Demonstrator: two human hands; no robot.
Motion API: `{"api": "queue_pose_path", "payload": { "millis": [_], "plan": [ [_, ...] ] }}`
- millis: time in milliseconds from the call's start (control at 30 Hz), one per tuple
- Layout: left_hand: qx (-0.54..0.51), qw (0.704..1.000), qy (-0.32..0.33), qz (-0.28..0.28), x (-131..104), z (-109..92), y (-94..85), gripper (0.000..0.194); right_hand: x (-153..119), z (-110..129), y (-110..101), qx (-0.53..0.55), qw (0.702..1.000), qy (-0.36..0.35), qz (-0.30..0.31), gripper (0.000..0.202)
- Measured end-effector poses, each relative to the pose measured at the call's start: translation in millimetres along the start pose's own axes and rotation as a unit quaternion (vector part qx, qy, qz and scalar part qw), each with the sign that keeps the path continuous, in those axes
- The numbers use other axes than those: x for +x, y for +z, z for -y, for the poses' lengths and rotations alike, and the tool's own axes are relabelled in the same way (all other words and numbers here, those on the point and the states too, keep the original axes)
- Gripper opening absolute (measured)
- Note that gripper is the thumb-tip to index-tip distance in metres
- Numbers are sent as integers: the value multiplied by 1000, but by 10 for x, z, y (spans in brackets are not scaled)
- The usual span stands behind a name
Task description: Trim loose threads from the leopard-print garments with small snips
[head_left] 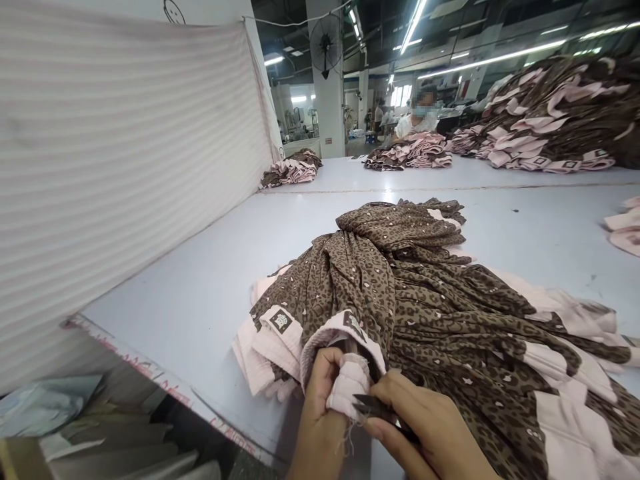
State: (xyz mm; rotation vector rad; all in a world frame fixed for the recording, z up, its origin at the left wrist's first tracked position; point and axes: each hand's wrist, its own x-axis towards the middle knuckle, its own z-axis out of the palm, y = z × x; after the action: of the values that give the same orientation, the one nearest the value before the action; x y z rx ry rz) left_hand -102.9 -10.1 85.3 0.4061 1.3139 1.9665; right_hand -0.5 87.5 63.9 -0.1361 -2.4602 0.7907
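My left hand [320, 407] is closed on the pink ribbed cuff [347, 385] of a brown leopard-print garment [350, 267], pinching a turned-out edge with loose threads hanging from it. In my right hand [420, 420] is a pair of dark thread snips [377, 408], their blades lying against the pink fabric by the threads. Behind my hands the cuff opening shows a small dark label. Just left of it lies another pink cuff with a black square label [280, 321]. More leopard-print garments with pink ends are heaped to the right.
White table [190, 293] under the garments, its near left edge sloping down. A pale curtain [125, 153] hangs at left. Folded bundles [295, 168] and a large garment pile [555, 120] stand at the back. A masked person [417, 123] is beyond the table.
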Motion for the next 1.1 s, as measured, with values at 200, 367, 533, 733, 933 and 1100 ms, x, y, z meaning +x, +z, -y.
{"api": "queue_pose_path", "payload": {
  "millis": [200,367,533,733,933,1100],
  "plan": [
    [68,997,38,1,12,20,-42,29,64,42,-59,-9,999,-8,33,23],
    [57,998,36,16,0,-14,-66,28,57,56,-115,-29,998,-8,48,22],
    [66,998,18,15,-5,-18,-44,24,29,74,-148,-42,999,-7,19,25],
    [91,995,41,20,-2,-29,-77,24,80,72,-101,-24,999,-5,27,25],
    [125,991,43,20,-9,-52,-87,14,122,71,-68,7,999,-16,42,28],
    [112,992,57,19,1,-10,-99,17,90,107,-150,-5,998,-2,68,25]
  ]
}}
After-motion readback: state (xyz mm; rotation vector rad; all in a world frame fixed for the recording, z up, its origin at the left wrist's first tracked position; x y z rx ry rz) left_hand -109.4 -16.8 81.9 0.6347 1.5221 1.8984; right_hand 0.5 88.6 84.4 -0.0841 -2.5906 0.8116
